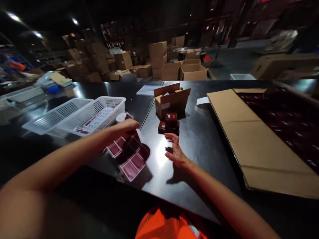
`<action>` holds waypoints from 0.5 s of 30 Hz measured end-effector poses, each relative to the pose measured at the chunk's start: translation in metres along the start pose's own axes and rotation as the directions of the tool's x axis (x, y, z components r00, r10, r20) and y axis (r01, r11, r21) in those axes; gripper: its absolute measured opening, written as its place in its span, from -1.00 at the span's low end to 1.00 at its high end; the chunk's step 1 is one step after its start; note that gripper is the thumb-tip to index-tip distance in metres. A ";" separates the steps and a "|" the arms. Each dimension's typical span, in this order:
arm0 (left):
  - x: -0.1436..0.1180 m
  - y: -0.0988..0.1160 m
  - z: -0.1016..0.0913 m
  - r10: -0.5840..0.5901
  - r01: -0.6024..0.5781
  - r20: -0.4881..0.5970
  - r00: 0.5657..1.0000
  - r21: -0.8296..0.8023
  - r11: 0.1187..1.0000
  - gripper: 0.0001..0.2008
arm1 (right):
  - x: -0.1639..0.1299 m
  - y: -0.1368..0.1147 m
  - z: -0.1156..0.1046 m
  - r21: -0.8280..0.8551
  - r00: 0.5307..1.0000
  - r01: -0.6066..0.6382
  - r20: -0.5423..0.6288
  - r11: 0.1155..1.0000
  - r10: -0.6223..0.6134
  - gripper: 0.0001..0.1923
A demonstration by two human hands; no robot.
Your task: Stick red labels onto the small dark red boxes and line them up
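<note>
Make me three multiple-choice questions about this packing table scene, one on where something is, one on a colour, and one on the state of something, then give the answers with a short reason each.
1. Where does the small stack of dark red boxes stand?
A. Inside the white basket
B. On the black table, just in front of the small cardboard box
C. On the big flattened cardboard sheet

2. What colour are the labels on the sheet under the left hand?
A. Dark red
B. Green
C. Yellow

3. How is the right hand?
A. Closed around a box
B. Open, holding nothing
C. Resting in a basket

Answers:
1 B: the stack sits on the table right before the small cardboard box.
2 A: the label rectangles show dark red with pale borders.
3 B: its fingers are spread above the table, near the stack, with nothing in them.
</note>
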State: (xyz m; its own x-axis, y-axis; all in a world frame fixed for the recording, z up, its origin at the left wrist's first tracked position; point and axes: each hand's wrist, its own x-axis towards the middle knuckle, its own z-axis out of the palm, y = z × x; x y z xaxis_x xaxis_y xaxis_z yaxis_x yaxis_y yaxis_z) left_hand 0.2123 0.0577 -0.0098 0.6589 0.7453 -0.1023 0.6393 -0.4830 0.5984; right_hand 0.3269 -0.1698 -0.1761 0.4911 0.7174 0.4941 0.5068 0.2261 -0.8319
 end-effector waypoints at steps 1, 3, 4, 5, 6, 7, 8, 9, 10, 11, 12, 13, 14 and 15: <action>-0.005 0.003 0.025 -0.032 0.034 0.114 0.993 -0.019 0.999 -0.67 | -0.011 -0.011 0.004 0.058 0.997 -0.051 0.067 0.997 0.047 -0.20; -0.015 0.011 0.069 -0.024 0.043 0.291 0.956 -0.057 0.997 -0.52 | -0.031 -0.027 0.007 0.151 0.975 -0.205 0.114 0.967 0.189 -0.15; -0.020 0.014 0.086 0.005 0.023 0.346 0.938 -0.077 0.997 -0.43 | -0.038 -0.032 0.005 0.192 0.955 -0.295 0.089 0.936 0.283 -0.16; -0.026 0.015 0.100 0.047 -0.011 0.375 0.926 -0.095 0.995 -0.36 | -0.042 -0.033 0.001 0.228 0.926 -0.374 0.040 0.899 0.375 -0.21; -0.031 0.015 0.112 0.094 -0.057 0.381 0.920 -0.109 0.992 -0.33 | -0.045 -0.032 -0.005 0.264 0.889 -0.438 -0.015 0.859 0.458 -0.28; -0.035 0.012 0.121 0.146 -0.110 0.371 0.917 -0.117 0.987 -0.36 | -0.047 -0.028 -0.013 0.301 0.848 -0.487 -0.062 0.820 0.527 -0.36; -0.040 0.007 0.129 0.199 -0.164 0.350 0.915 -0.125 0.978 -0.44 | -0.048 -0.024 -0.022 0.329 0.814 -0.517 -0.097 0.790 0.573 -0.42; -0.044 -0.001 0.136 0.269 -0.241 0.321 0.908 -0.124 0.963 -0.53 | -0.050 -0.019 -0.030 0.344 0.794 -0.532 -0.115 0.774 0.597 -0.45; -0.047 -0.010 0.142 0.359 -0.344 0.289 0.887 -0.105 0.933 -0.56 | -0.051 -0.015 -0.038 0.355 0.782 -0.543 -0.117 0.761 0.613 -0.45; -0.050 -0.019 0.147 0.461 -0.461 0.264 0.847 -0.065 0.885 -0.51 | -0.052 -0.013 -0.044 0.367 0.771 -0.555 -0.107 0.746 0.627 -0.45; -0.053 -0.030 0.153 0.555 -0.572 0.255 0.792 -0.008 0.820 -0.44 | -0.053 -0.011 -0.049 0.374 0.765 -0.567 -0.089 0.734 0.637 -0.45; -0.056 -0.039 0.158 0.627 -0.662 0.266 0.732 0.057 0.748 -0.39 | -0.053 -0.011 -0.053 0.375 0.763 -0.578 -0.066 0.725 0.643 -0.45; -0.058 -0.048 0.162 0.671 -0.722 0.292 0.681 0.120 0.681 -0.35 | -0.053 -0.012 -0.055 0.370 0.762 -0.589 -0.041 0.718 0.647 -0.47; -0.059 -0.054 0.165 0.686 -0.754 0.326 0.650 0.168 0.635 -0.34 | -0.052 -0.013 -0.058 0.362 0.760 -0.601 -0.018 0.713 0.649 -0.49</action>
State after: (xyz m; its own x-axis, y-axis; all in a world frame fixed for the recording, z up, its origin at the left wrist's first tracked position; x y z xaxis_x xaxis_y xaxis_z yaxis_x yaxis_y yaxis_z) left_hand 0.2040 -0.0364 -0.1676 0.9963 0.0033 0.0855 -0.0246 -0.9460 0.3231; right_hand 0.3355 -0.2481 -0.1767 0.7151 0.6805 -0.1600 -0.1899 -0.0312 -0.9813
